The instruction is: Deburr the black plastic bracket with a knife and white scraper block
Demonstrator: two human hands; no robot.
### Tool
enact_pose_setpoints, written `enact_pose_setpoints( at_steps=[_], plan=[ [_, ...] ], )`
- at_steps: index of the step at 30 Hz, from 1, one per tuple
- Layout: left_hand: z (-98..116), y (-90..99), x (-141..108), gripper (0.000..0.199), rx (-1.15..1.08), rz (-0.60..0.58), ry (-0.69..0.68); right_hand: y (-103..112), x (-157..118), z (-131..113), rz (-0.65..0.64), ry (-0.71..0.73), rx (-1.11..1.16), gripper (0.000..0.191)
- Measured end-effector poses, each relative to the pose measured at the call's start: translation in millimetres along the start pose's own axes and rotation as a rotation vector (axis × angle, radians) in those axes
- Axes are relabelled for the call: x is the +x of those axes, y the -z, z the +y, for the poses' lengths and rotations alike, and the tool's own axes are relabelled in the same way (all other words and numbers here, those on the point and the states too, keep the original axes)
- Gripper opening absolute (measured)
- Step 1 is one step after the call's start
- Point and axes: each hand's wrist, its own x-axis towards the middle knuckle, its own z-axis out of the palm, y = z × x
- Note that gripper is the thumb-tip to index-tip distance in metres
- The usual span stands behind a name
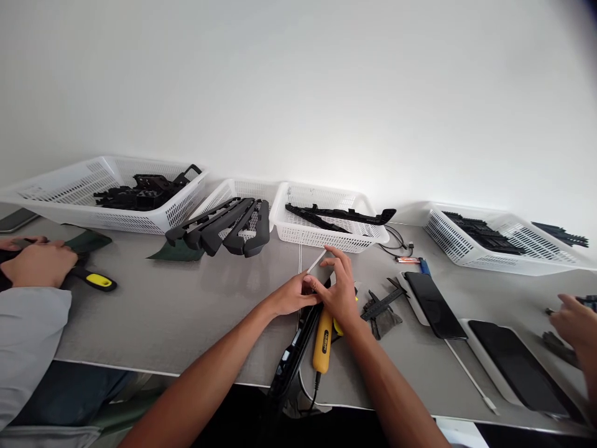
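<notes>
Left hand (290, 296) and right hand (341, 291) meet just beyond the yellow tool (322, 348), my fingers bent at a white strip (317, 261); whether either grasps it, I cannot tell. The long black part (298, 348) left of the tool looks unfinished; more black pieces (351, 214) lie well beyond it.

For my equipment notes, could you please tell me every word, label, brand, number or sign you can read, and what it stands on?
Nothing reads with certainty.
Black label on the yellow handle: lettering too small and blurred.
Dark caliper: any markings too small.
Orange-and-white item: any print too small.
</notes>
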Motion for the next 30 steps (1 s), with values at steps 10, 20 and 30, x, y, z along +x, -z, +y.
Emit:
enact_pose_setpoints(
  at_steps=[10,20,30],
  plan=[
    [-0.3,7.1,2.8,0.058,-0.184,0.109,0.037,3.6,-0.3,6.3,-0.057,-0.081,0.039,0.030],
    [-1.9,13.6,6.9,0.065,-0.314,0.291,0.072,9.9,2.4,1.4,-0.238,-0.005,0.136,0.028],
    [6.0,10.8,7.2,0.047,-0.393,0.345,0.073,12.1,3.0,-0.1,-0.254,-0.008,0.104,0.039]
  ],
)
